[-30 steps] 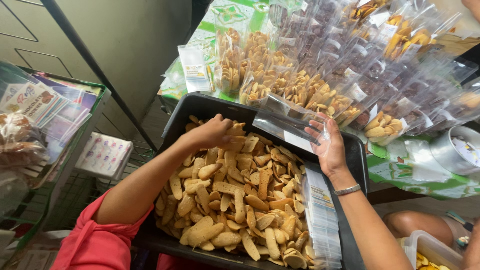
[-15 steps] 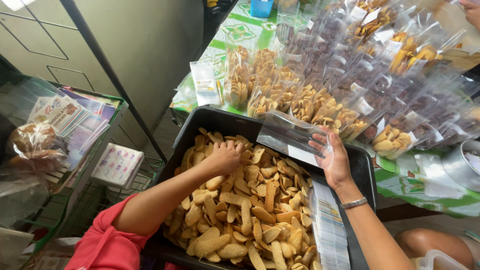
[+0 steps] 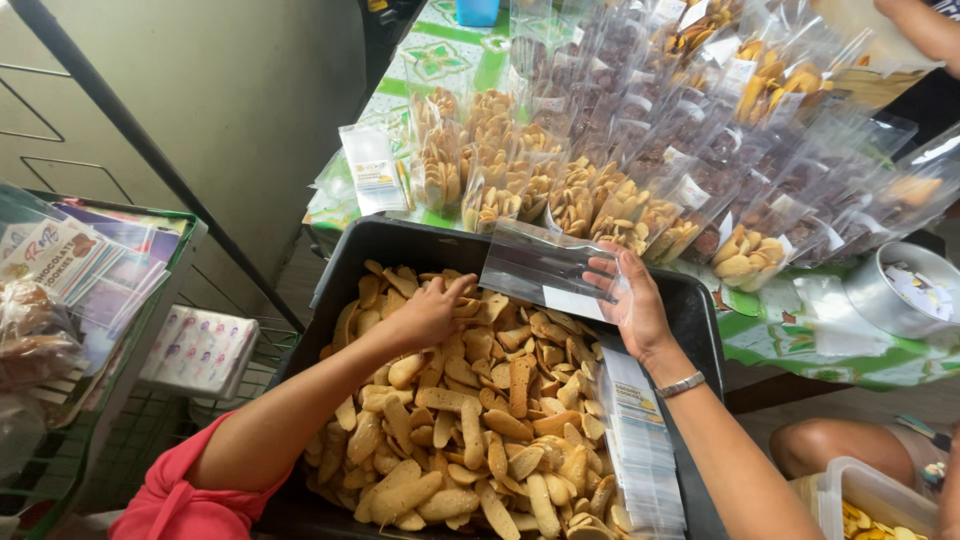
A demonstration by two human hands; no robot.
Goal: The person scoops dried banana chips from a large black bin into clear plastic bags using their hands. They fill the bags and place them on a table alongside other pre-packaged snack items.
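At the far left a green wire rack (image 3: 150, 300) holds stacks of printed labels (image 3: 75, 265) and a flat packet of stickers (image 3: 200, 350). Next comes a black plastic tub (image 3: 385, 245), heaped with long, golden-brown biscuits (image 3: 470, 430) that lie every which way, some pale, some toasted darker. The left hand (image 3: 430, 312) reaches into the pile near the tub's far wall, palm down, fingers curled onto a few biscuits; whether it has any pinched is hidden by the hand itself.

Just right of it, over the tub's far edge, is an empty clear plastic pouch (image 3: 545, 265). It is a flat, glossy rectangle with a white strip along its near edge. Its long axis runs left to right, tilted slightly down toward the right. The right hand (image 3: 628, 300) holds the pouch at its right end, fingers spread across the film, a metal bracelet (image 3: 682, 384) on the wrist. A stack of further empty pouches (image 3: 640, 450) lies along the tub's right side.

Beyond, on a green patterned tablecloth (image 3: 790, 330), stand rows of filled clear bags (image 3: 560, 190) of biscuits. A round metal tin (image 3: 895, 295) sits far right, and another person's arm (image 3: 920, 25) shows at the top corner.
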